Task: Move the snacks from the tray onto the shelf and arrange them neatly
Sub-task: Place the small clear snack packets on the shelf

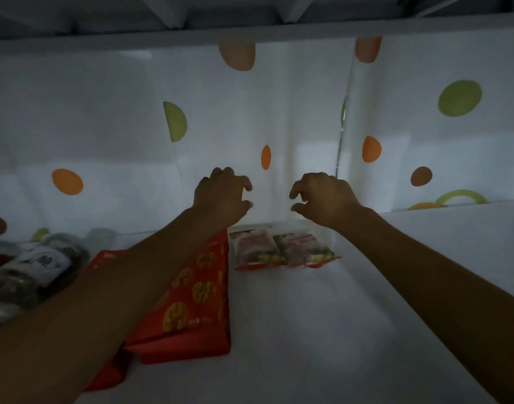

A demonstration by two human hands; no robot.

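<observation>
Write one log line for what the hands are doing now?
left hand: open, empty | right hand: open, empty | small snack packets: on shelf, below hands | red bag: beside packets

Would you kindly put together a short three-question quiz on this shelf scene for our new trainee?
1. True or false: the left hand is gripping the red walnut-print bag.
2. What lies directly right of the red bag? A) a glass jar B) two small snack packets C) a tray
3. What pattern does the sheet behind the shelf carry?

Key
1. False: both the left hand and the right hand hover empty, fingers curled, above the snacks.
2. B: they lie side by side near the back.
3. Coloured dots, green, orange and brown, on white.
</observation>
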